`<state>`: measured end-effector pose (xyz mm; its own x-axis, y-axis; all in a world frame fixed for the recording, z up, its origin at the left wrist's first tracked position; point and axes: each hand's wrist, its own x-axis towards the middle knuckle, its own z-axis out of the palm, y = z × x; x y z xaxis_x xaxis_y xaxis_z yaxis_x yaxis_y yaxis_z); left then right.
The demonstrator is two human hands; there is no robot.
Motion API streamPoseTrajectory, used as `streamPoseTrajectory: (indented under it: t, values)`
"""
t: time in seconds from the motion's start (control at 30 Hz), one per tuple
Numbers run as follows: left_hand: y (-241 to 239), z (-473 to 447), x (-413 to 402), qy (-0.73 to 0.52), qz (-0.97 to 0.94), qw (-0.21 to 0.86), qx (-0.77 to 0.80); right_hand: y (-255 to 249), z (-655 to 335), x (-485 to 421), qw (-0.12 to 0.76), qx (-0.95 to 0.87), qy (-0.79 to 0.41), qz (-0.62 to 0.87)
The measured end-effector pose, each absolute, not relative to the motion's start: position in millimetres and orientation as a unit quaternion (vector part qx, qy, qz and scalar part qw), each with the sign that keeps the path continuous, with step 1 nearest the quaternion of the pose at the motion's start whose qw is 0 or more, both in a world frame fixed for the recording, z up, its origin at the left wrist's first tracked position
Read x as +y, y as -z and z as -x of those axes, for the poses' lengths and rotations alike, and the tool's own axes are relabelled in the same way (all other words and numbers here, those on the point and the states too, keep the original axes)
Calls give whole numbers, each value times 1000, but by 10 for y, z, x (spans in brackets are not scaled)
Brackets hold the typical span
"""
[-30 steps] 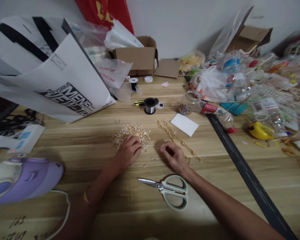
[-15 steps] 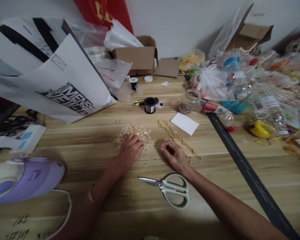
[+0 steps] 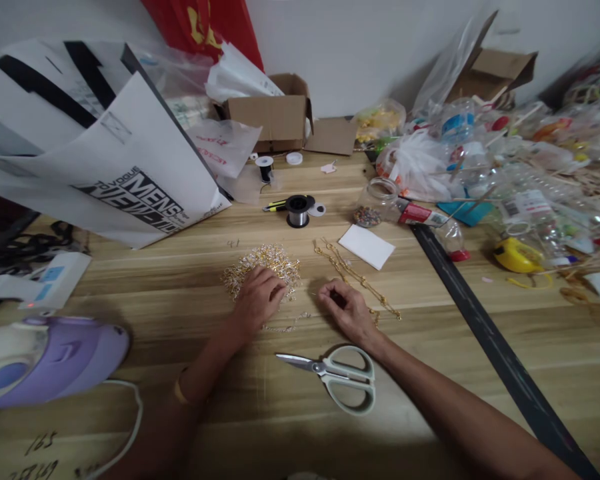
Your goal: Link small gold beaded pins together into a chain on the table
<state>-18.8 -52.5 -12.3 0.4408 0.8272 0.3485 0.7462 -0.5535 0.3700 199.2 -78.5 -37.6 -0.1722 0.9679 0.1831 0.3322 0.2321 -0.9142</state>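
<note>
A heap of small gold and silver jewelry pieces (image 3: pixel 275 257) lies mid-table. My left hand (image 3: pixel 260 293) rests at its near edge, fingers curled down and together; whatever lies under the fingertips is hidden. To the right, my right hand (image 3: pixel 347 310) is closed in a pinch, with a thin wire (image 3: pixel 313 293) sticking out leftward from the fingertips. Gold chains (image 3: pixel 355 273) with beads run just behind and beside this hand. Between and below the hands lies a short silver chain (image 3: pixel 287 327). Nearer me are scissors (image 3: pixel 325 370) with pale green handles.
Behind the heap stands a wire spool (image 3: pixel 299 212) beside a cutter. A white card (image 3: pixel 367 246) and a jar of beads (image 3: pixel 373 207) are to the right. Plastic bottles (image 3: pixel 525 207) crowd the far right. At left are a paper bag (image 3: pixel 145 160) and a purple-and-white appliance (image 3: pixel 75 357).
The view has shifted slightly. My left hand has stirred a little at the heap's edge, while my right hand keeps its pinch in about the same place.
</note>
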Motion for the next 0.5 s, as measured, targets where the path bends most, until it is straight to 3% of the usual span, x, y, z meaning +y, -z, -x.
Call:
streamPoseTrajectory:
  t: [0.5]
  values:
    - [-83, 319, -456, -395, -571, 430, 578, 347, -1991, -790, 414, -670, -376, 488]
